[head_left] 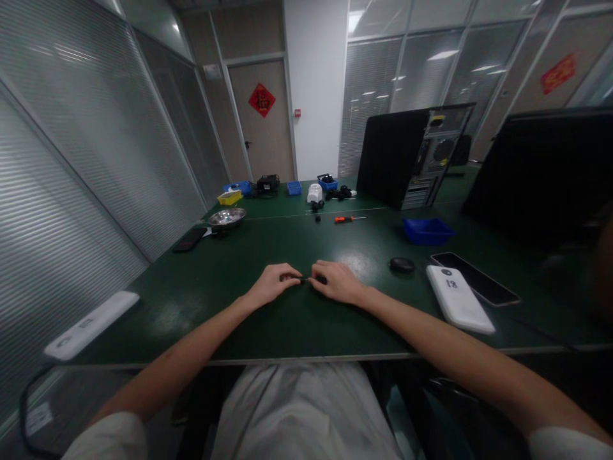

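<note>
Both hands rest low over the green table (268,332), fingertips almost meeting in front of me. My left hand (274,283) is closed in a pinch on a small dark part (302,280), too small to name. My right hand (338,281) is closed too, its thumb and forefinger at the other side of that part; whatever lies in its fingers is hidden. Beyond the hands lies a screwdriver (343,220) with an orange handle, and left of it a small black piece (318,218).
At the right are a black mouse (401,265), a white device marked 18 (457,299), a dark phone (474,278) and a blue tray (428,231). A metal bowl (227,218) and another phone (190,239) lie left. A computer case (412,156) stands behind.
</note>
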Action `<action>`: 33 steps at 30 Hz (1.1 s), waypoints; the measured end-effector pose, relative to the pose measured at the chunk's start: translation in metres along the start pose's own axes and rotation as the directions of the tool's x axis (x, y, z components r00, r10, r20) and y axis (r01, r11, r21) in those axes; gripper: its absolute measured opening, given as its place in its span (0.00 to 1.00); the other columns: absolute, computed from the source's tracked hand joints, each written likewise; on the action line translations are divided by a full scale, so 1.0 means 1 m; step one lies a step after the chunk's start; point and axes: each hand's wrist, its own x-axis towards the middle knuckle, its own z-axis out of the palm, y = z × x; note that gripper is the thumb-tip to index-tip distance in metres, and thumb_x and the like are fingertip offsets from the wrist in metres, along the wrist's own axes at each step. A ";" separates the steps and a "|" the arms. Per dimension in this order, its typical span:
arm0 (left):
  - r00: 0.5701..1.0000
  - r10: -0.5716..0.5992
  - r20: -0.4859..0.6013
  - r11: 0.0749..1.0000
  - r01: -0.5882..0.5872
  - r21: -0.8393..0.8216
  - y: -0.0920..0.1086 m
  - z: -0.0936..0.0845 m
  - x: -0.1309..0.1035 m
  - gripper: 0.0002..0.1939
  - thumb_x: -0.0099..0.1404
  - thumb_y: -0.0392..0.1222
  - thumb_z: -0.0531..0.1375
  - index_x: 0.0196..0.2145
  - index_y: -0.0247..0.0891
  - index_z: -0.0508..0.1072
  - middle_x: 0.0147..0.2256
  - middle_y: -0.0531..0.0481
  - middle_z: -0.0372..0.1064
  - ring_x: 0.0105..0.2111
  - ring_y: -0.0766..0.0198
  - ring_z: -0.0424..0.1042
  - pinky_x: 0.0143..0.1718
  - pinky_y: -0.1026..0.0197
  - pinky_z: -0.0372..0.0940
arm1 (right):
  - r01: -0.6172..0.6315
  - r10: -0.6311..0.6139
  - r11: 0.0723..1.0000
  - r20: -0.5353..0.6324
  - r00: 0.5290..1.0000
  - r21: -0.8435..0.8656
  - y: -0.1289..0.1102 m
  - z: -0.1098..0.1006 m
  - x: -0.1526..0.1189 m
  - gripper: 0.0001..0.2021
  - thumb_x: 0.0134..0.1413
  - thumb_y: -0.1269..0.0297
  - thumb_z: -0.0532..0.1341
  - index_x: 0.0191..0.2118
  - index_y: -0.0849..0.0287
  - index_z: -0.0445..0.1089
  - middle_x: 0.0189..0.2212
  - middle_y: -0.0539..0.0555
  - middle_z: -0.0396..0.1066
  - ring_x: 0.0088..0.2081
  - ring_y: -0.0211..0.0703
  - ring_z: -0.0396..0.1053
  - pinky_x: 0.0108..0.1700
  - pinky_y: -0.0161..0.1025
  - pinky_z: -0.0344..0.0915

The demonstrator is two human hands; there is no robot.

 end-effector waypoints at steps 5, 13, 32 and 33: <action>0.998 0.065 -0.013 0.998 -0.065 -0.022 -0.003 0.001 -0.001 0.11 0.69 0.44 0.64 0.45 0.39 0.82 0.42 0.46 0.77 0.41 0.60 0.74 0.44 0.60 0.65 | 0.035 -0.035 0.999 -0.002 0.999 0.001 -0.001 0.000 -0.002 0.08 0.67 0.58 0.58 0.40 0.56 0.70 0.38 0.51 0.71 0.33 0.38 0.65 0.33 0.36 0.50; 0.997 0.058 -0.043 0.988 -0.064 -0.143 -0.005 0.007 -0.003 0.11 0.68 0.44 0.65 0.45 0.39 0.82 0.43 0.45 0.78 0.42 0.59 0.76 0.47 0.59 0.68 | 0.067 -0.063 0.995 -0.057 0.996 0.080 -0.006 0.004 -0.002 0.08 0.69 0.59 0.56 0.42 0.57 0.68 0.38 0.52 0.71 0.35 0.38 0.67 0.35 0.35 0.54; 0.988 0.136 -0.080 0.985 -0.126 0.120 -0.019 0.003 0.012 0.11 0.71 0.42 0.60 0.41 0.40 0.84 0.40 0.45 0.74 0.40 0.60 0.73 0.44 0.58 0.67 | 0.027 -0.027 1.000 0.016 1.000 -0.007 -0.007 0.002 0.000 0.08 0.68 0.58 0.58 0.41 0.56 0.69 0.39 0.52 0.71 0.34 0.38 0.66 0.34 0.36 0.50; 0.987 0.151 -0.051 0.980 -0.143 0.135 -0.020 0.005 0.012 0.11 0.72 0.41 0.60 0.42 0.40 0.83 0.40 0.45 0.74 0.41 0.60 0.73 0.45 0.58 0.67 | 0.028 -0.028 1.000 0.015 0.999 -0.006 -0.007 0.002 0.000 0.08 0.68 0.58 0.58 0.41 0.57 0.69 0.39 0.52 0.71 0.34 0.38 0.66 0.34 0.36 0.50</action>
